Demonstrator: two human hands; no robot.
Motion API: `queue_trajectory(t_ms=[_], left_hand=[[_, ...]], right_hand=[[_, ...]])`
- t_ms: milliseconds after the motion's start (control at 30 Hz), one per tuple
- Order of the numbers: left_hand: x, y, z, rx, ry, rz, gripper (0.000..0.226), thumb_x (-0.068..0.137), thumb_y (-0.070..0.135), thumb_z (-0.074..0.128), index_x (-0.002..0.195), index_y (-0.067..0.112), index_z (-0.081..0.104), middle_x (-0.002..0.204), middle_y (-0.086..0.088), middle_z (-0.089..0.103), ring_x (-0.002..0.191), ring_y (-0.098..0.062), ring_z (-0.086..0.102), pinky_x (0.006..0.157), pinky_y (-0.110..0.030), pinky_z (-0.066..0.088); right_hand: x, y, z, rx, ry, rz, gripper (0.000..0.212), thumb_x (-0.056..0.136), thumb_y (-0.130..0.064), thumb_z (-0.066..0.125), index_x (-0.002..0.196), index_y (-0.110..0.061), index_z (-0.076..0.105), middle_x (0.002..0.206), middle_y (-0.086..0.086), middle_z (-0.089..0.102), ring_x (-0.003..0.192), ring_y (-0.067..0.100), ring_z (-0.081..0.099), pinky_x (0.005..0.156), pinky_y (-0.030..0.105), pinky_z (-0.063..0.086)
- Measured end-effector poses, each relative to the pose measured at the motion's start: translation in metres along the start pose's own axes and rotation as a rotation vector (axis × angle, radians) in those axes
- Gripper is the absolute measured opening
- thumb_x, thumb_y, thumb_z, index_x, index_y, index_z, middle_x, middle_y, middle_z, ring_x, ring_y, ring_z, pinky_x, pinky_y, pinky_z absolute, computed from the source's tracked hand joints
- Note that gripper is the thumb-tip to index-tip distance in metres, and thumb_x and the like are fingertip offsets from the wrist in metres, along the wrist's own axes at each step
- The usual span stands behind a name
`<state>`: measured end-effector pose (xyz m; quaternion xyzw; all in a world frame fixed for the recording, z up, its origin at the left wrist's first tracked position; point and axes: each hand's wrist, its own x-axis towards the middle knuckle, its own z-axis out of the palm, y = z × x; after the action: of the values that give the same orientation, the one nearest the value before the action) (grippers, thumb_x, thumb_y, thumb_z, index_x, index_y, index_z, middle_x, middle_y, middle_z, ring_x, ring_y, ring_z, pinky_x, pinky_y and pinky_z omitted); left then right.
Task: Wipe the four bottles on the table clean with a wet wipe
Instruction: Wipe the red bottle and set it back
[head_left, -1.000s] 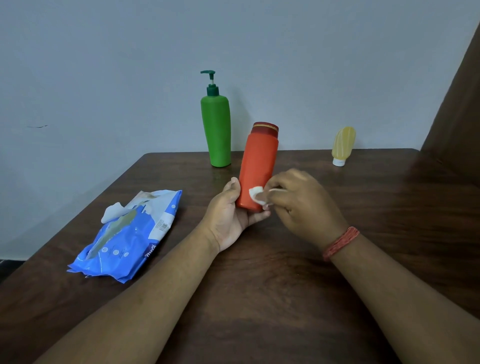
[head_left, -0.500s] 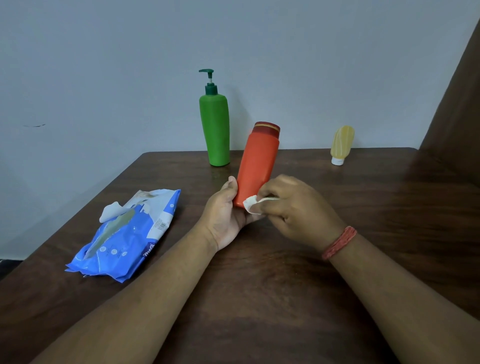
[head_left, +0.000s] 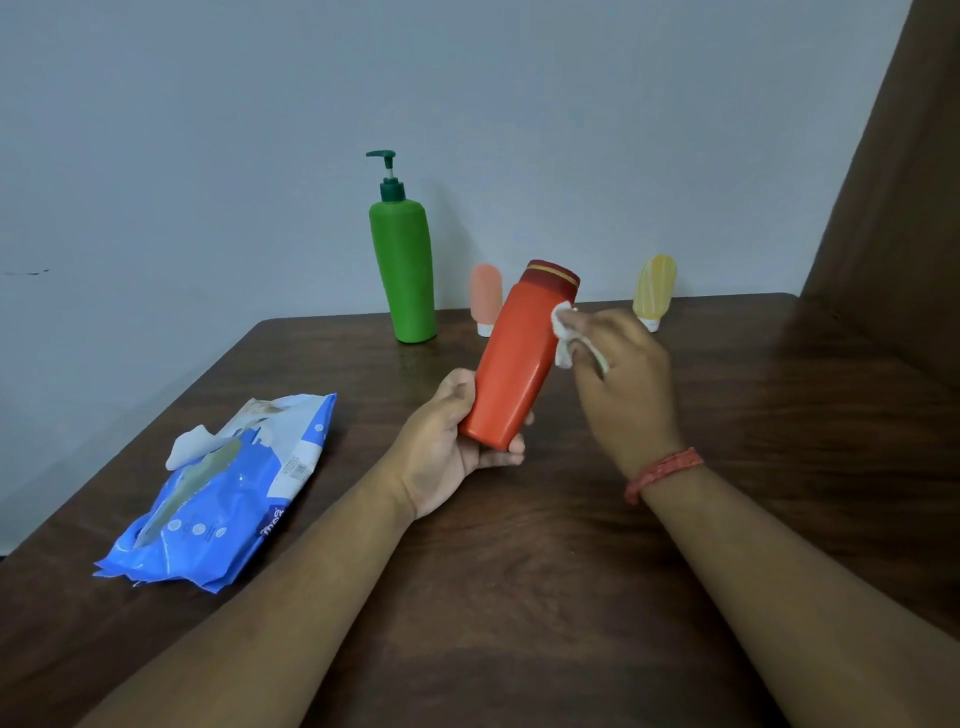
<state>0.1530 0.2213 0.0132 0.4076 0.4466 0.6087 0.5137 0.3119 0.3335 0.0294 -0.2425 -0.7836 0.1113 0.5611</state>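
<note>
Orange bottle (head_left: 519, 364) gripped at base by left hand (head_left: 457, 447); right hand (head_left: 623, 374) pinches wet wipe (head_left: 563, 338), wiping upper side; next likely: rotate bottle.

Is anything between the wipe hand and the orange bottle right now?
Nothing visible. The right hand presses the wipe straight against the orange bottle near its cap, while the left hand grips its base.

We can read nothing: print on the crinkled blue plastic wipes pack (head_left: 223, 499) at the bench's left edge is too small.
</note>
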Motion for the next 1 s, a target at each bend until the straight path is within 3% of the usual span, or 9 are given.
queue_trajectory(t_ms=[100,200,400,567,667,867,1000], left_hand=[[0.001,-0.001,0.002,0.098,-0.052,0.019,0.043,0.101,0.046,0.033,0.127,0.012,0.042,0.100,-0.022,0.069,0.074,-0.030,0.064,0.075,-0.044,0.055],[0.000,-0.002,0.002,0.125,-0.056,0.023,0.044,0.101,0.048,0.032,0.125,0.013,0.042,0.100,-0.021,0.069,0.074,-0.030,0.063,0.076,-0.044,0.054],[0.000,0.001,0.000,0.026,0.004,0.025,0.033,0.105,0.043,0.032,0.120,0.016,0.045,0.098,-0.022,0.069,0.072,-0.029,0.062,0.071,-0.042,0.055],[-0.002,0.000,0.003,0.200,-0.059,0.019,0.050,0.101,0.050,0.034,0.129,0.009,0.039,0.101,-0.021,0.068,0.075,-0.031,0.062,0.080,-0.047,0.050],[0.000,-0.001,0.003,0.194,-0.058,0.010,0.049,0.103,0.049,0.034,0.132,0.009,0.038,0.101,-0.021,0.069,0.076,-0.032,0.061,0.080,-0.046,0.051],[-0.001,0.002,-0.002,0.026,0.003,0.035,0.035,0.106,0.043,0.032,0.122,0.015,0.046,0.097,-0.021,0.069,0.071,-0.029,0.062,0.070,-0.041,0.054],[-0.001,0.001,0.001,0.126,-0.045,0.020,0.039,0.105,0.046,0.031,0.125,0.015,0.043,0.098,-0.020,0.069,0.073,-0.030,0.062,0.074,-0.043,0.051]], right_hand=[[0.009,0.012,-0.004,0.150,0.102,0.216,0.033,0.092,-0.001,0.059,0.121,-0.013,0.069,0.111,-0.010,0.064,0.108,0.009,0.061,0.099,0.025,0.048],[0.010,0.015,-0.003,0.323,0.120,0.345,0.034,0.093,-0.006,0.059,0.123,-0.020,0.069,0.107,-0.024,0.064,0.109,0.010,0.063,0.100,0.035,0.051],[-0.004,0.004,0.009,0.380,-0.021,0.392,0.026,0.096,-0.013,0.063,0.118,-0.022,0.071,0.108,-0.009,0.072,0.103,0.008,0.067,0.093,0.036,0.057],[0.012,0.008,-0.004,0.485,0.186,0.529,0.016,0.097,-0.015,0.063,0.108,-0.017,0.073,0.103,-0.006,0.075,0.100,0.009,0.070,0.092,0.038,0.057],[0.010,0.006,-0.006,0.514,0.212,0.551,0.015,0.095,-0.010,0.064,0.101,-0.020,0.073,0.102,-0.005,0.075,0.100,0.008,0.070,0.094,0.036,0.056],[-0.005,-0.011,0.012,0.517,-0.015,0.521,0.018,0.092,-0.006,0.067,0.085,-0.024,0.067,0.092,-0.002,0.075,0.092,0.012,0.072,0.086,0.036,0.058],[0.008,-0.007,0.002,0.603,0.180,0.570,0.020,0.091,-0.004,0.066,0.086,-0.022,0.068,0.091,0.001,0.075,0.090,0.013,0.072,0.085,0.032,0.057]])
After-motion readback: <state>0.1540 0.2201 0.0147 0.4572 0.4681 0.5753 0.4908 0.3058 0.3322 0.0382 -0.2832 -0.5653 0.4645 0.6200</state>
